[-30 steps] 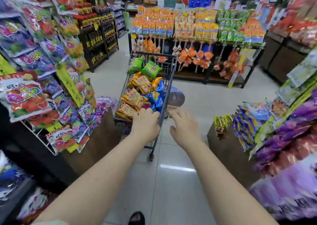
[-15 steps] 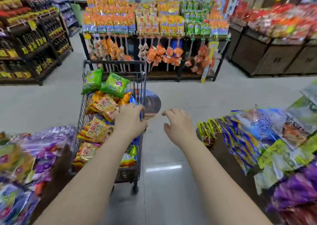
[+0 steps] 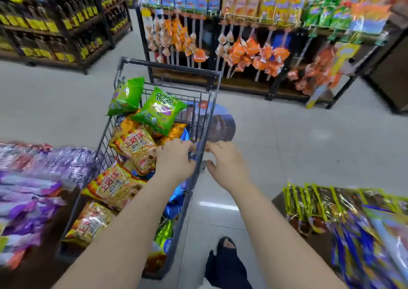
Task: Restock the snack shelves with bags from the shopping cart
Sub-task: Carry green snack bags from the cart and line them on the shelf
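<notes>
A dark wire shopping cart [image 3: 170,67] stands just ahead of me, heaped with snack bags. Two green bags [image 3: 159,110] lie at its far end, orange-yellow bags [image 3: 134,145] fill the left side, and blue bags [image 3: 176,198] line the right wall. My left hand [image 3: 175,159] is over the bags, its fingers curled at the cart's right rim. My right hand [image 3: 225,163] hovers outside that wall, fingers spread and holding nothing, fingertips close to the wires.
Purple snack bags [image 3: 33,178] fill a low shelf at my left, and yellow and blue bags [image 3: 353,218] a shelf at my right. A rack of orange hanging packs [image 3: 242,46] stands across the aisle, with bottle shelves [image 3: 55,24] at the far left. My foot [image 3: 225,264] is beside the cart.
The view has swung right and moved forward, so the cart is closer and the left display has slid away. My right hand has come nearer the cart's side wall. My left hand stays at the rim.
</notes>
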Demonstrator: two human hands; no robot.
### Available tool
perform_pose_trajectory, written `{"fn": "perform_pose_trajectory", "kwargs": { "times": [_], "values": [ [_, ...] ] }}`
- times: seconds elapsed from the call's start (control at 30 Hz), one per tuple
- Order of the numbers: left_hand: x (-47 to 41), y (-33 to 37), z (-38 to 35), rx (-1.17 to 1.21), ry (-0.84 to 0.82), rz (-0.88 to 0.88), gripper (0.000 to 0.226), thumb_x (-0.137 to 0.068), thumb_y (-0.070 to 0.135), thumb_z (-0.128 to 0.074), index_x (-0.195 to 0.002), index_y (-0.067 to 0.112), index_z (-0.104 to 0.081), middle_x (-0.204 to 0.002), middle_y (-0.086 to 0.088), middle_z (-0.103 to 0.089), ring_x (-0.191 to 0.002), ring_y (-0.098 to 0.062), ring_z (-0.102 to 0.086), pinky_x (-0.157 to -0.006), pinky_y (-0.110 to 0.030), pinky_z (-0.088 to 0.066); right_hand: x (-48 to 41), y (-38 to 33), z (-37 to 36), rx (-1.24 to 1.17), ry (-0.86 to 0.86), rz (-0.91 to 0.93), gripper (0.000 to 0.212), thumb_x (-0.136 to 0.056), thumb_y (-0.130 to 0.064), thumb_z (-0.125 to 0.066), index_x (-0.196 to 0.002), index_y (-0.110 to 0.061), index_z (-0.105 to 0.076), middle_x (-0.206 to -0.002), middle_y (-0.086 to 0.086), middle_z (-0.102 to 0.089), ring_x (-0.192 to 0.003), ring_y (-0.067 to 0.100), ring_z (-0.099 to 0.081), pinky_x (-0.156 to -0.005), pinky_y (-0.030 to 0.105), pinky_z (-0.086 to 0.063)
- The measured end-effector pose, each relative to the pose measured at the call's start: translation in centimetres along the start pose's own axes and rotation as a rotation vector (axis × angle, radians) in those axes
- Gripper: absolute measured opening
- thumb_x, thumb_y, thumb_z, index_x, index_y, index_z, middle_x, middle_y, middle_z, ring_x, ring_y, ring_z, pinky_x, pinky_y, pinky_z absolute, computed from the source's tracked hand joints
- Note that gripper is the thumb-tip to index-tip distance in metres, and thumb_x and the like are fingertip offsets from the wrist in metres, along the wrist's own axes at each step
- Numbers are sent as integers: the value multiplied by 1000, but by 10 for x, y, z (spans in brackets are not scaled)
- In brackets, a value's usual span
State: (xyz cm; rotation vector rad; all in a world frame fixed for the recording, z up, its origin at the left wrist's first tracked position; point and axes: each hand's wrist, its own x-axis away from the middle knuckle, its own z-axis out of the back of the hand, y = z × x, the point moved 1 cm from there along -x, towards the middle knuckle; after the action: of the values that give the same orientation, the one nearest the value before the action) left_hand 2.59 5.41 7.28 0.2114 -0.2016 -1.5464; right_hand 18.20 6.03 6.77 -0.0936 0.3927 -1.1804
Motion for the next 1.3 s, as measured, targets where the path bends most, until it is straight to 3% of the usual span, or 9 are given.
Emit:
{"fn": "perform_pose_trajectory", "kwargs": {
  "times": [0.2,0.37,0.5,0.73,0.9,1.0,1.1,1.17,1.3],
  "values": [
    [-81,-9,-14,31,-38,294,36,-85,35,-61,-121,32,-59,-120,-1,-58,-116,-28,-50,-94,-41,-41,-115,43,-25,-97,-180,163,29,-74,-16,-69,-102,-14,-67,-99,6,-65,-95,34,-57,-76,42,-48],
    [-121,-32,-14,139,30,529,36,-79,32,-64,-115,31,-65,-114,-3,-63,-111,-29,-56,-90,-43,-49,-190,58,-60,-293,-366,225,38,-79,-18,-65,-116,-15,-64,-113,6,-62,-108,29,-54,-92,42,-44],
    [-150,-59,-18,194,73,676,37,-83,32,-67,-120,29,-62,-121,-4,-59,-117,-28,-51,-93,-41,-44,-231,56,-98,-563,-522,66,39,-78,-16,-70,-117,-15,-62,-112,2,-62,-105,18,-56,-93,32,-45],
    [-221,-126,-23,253,97,751,63,-79,45,-74,-134,26,-50,-132,-9,-53,-124,-31,-47,-100,-46,-42,-297,56,-160,-807,-682,-359,39,-81,-12,-73,-115,-13,-55,-100,1,-57,-90,15,-55,-71,23,-43],
    [-254,-166,-30,284,-140,780,79,-72,66,-72,-139,33,-47,-138,-6,-52,-128,-30,-46,-103,-47,-42,-314,48,-197,-1050,-960,-671,33,-87,-16,-71,-115,-10,-55,-102,9,-63,-81,19,-60,-62,28,-52],
    [-257,-176,-34,333,-201,785,92,-59,79,-70,-137,36,-47,-137,-1,-56,-126,-27,-51,-101,-49,-45,-309,46,-211,-1101,-1046,-705,44,-85,-18,-73,-122,-10,-50,-108,12,-63,-84,23,-63,-61,29,-54],
    [-256,-170,-37,365,-214,807,94,-61,78,-70,-139,35,-45,-139,-1,-56,-125,-26,-53,-99,-46,-47,-309,49,-217,-1171,-1123,-689,41,-85,-13,-71,-120,-14,-49,-118,16,-65,-95,32,-65,-79,43,-57],
    [-254,-160,-39,350,-209,849,91,-64,79,-68,-140,37,-42,-139,0,-55,-126,-27,-52,-100,-44,-45,-317,55,-218,-1250,-1153,-699,43,-86,-7,-70,-122,-12,-48,-120,18,-65,-96,34,-67,-81,45,-57],
    [-243,-127,-40,457,-155,936,90,-67,71,-72,-143,39,-37,-139,-1,-55,-127,-25,-51,-104,-44,-42,-343,77,-207,-1149,-1309,-549,47,-80,-9,-75,-120,-14,-52,-115,11,-69,-96,30,-69,-86,47,-55]
  ]
}}
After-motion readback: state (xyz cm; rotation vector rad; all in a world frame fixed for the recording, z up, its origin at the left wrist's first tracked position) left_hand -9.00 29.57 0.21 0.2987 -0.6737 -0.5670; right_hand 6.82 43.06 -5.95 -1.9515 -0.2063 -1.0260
